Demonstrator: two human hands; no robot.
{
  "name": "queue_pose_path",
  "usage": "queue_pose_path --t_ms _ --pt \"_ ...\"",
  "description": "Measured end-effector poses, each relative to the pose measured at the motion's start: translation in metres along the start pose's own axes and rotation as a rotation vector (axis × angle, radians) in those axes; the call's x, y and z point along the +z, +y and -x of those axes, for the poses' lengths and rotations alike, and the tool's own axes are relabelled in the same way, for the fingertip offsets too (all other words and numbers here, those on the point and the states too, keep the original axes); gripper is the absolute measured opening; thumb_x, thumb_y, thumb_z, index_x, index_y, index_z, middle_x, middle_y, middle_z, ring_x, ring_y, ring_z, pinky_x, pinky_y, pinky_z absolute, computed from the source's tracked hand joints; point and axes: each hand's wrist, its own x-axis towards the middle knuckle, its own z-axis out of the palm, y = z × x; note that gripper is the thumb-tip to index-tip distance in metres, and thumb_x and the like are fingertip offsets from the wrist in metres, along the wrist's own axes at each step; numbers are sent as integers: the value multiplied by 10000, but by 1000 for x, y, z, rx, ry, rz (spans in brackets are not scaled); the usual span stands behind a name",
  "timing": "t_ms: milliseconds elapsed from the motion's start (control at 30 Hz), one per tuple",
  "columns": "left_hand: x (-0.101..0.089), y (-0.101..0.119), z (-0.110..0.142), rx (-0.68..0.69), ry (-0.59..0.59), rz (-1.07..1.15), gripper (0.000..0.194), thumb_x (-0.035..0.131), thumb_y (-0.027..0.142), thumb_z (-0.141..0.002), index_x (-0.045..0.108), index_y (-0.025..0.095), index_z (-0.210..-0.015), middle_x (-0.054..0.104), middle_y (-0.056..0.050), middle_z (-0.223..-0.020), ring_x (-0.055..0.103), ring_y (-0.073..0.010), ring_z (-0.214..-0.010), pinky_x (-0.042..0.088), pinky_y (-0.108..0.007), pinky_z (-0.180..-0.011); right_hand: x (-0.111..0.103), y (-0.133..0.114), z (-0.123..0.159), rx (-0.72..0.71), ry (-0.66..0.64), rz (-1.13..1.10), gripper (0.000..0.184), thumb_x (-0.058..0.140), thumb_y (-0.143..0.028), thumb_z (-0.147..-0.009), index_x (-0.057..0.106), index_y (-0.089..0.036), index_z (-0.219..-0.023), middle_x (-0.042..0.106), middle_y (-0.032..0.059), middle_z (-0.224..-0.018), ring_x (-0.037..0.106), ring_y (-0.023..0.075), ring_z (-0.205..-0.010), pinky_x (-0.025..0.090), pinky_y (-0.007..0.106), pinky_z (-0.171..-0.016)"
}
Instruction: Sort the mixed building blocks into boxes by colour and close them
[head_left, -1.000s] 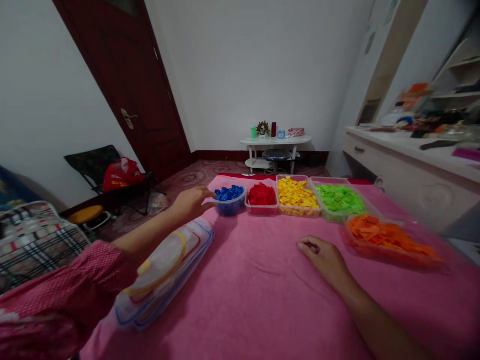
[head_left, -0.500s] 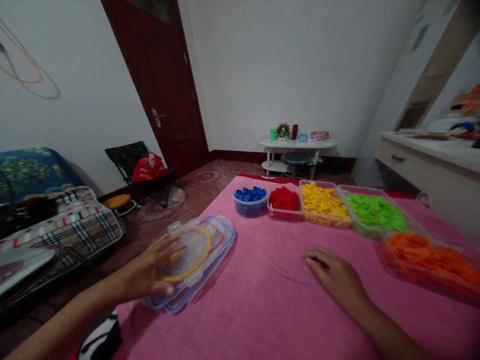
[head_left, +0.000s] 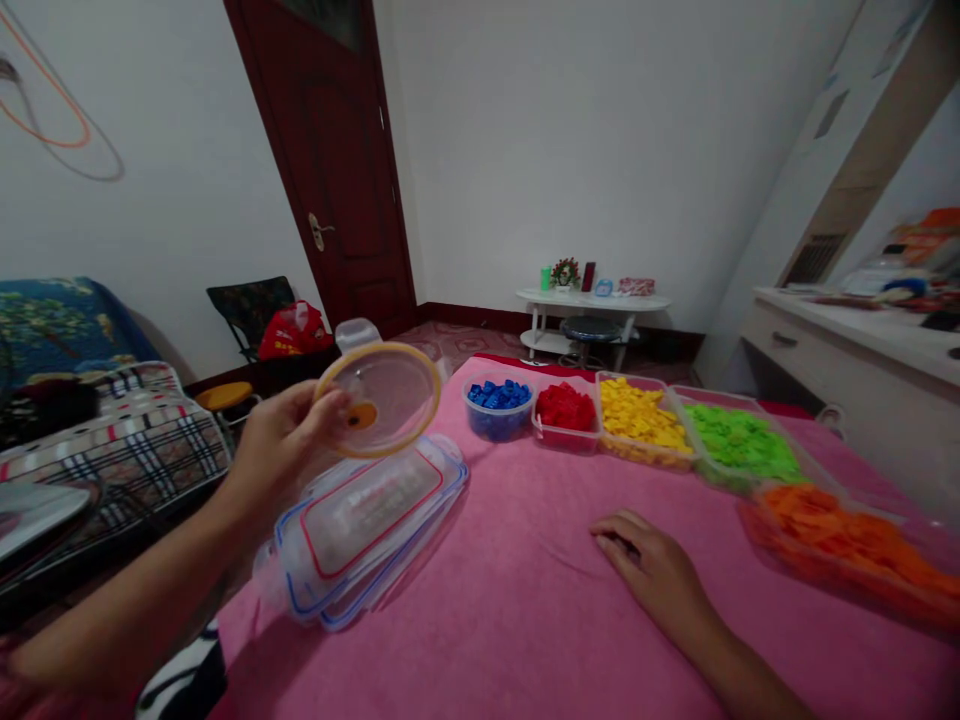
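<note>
My left hand (head_left: 289, 435) pinches the near edge of a round clear lid (head_left: 397, 395) with a yellow rim. The lid is tilted and raised above a stack of rectangular clear lids (head_left: 375, 505). One lid in that stack has a red seal, others have blue seals. On the pink cloth (head_left: 517, 600) rests my right hand (head_left: 652, 560), its fingers curled in and nothing visible in them. Nearest to it on the right is a long container of orange pieces (head_left: 847, 530).
Beyond my hands stand a round tub of blue pieces (head_left: 499, 400), a box of red pieces (head_left: 565, 408), one of yellow pieces (head_left: 645, 420) and one of green pieces (head_left: 742, 440). A white desk (head_left: 847, 330) borders the right side.
My left hand has taken the round yellow-rimmed lid off the stack and lifted it, uncovering the red-sealed lid below. My right hand stays on the cloth.
</note>
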Motion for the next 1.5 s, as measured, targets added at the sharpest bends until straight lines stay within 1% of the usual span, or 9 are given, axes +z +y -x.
queue_pose_path --t_ms 67,200,333,433,733,933,1167,1367,1500 --pt "33 13 -40 -94 120 251 401 590 483 -789 658 107 -911 676 -44 -729 601 -142 -624 485 -218 -560 0 -1 1 5 0 -12 214 452 -318 -873 648 -234 -893 630 48 -890 603 184 -778 464 288 -697" --pt "126 23 -106 -379 34 602 308 607 394 -800 634 89 -765 618 -47 -595 571 -112 -524 474 -217 -531 -1 -1 0 8 10 -50 205 461 -293 -861 655 -231 -877 625 44 -862 592 177 -751 457 282 -685" --pt "201 20 -127 -504 -9 544 265 623 356 -798 624 94 -760 603 -48 -562 578 -115 -509 486 -236 -548 -3 1 -1 16 4 -130 206 464 -260 -846 665 -222 -865 618 36 -826 587 165 -734 449 259 -655" --pt "224 9 -128 -493 -33 388 274 615 376 -791 644 110 -733 608 -55 -546 612 -158 -544 485 -251 -541 -4 1 -1 22 7 -185 205 464 -240 -842 667 -212 -849 610 28 -809 581 152 -723 439 243 -640" --pt "218 -16 -137 -402 -112 -172 288 613 423 -771 697 156 -706 703 -114 -742 673 -260 -858 489 -294 -691 -4 1 -2 21 7 -192 197 478 -220 -838 673 -193 -851 604 25 -804 565 139 -703 417 243 -634" --pt "221 -23 -135 -375 -134 -258 337 616 415 -781 688 176 -1008 720 -90 -826 684 -211 -779 490 -261 -642 -4 1 -2 20 8 -181 195 483 -224 -841 675 -194 -858 608 24 -804 564 138 -701 418 244 -633" --pt "221 -24 -140 -330 -153 -292 384 682 369 -735 676 160 -1057 720 -111 -930 679 -233 -877 505 -276 -713 -5 2 0 25 -5 -205 196 480 -248 -853 664 -188 -885 607 31 -828 571 141 -723 426 247 -643" --pt "175 -23 -121 -150 -222 -302 467 540 443 -836 605 161 -1203 647 -114 -1182 602 -231 -1091 452 -297 -919 -4 5 -1 19 -22 -207 205 476 -282 -860 660 -194 -885 609 36 -850 578 150 -751 433 256 -661" --pt "116 -50 -71 8 -540 -361 693 613 563 -727 541 169 -1292 547 -109 -1331 507 -263 -1223 392 -326 -1023 -5 4 -1 27 -37 -194 219 465 -286 -863 661 -197 -899 612 39 -864 581 151 -749 435 260 -655"
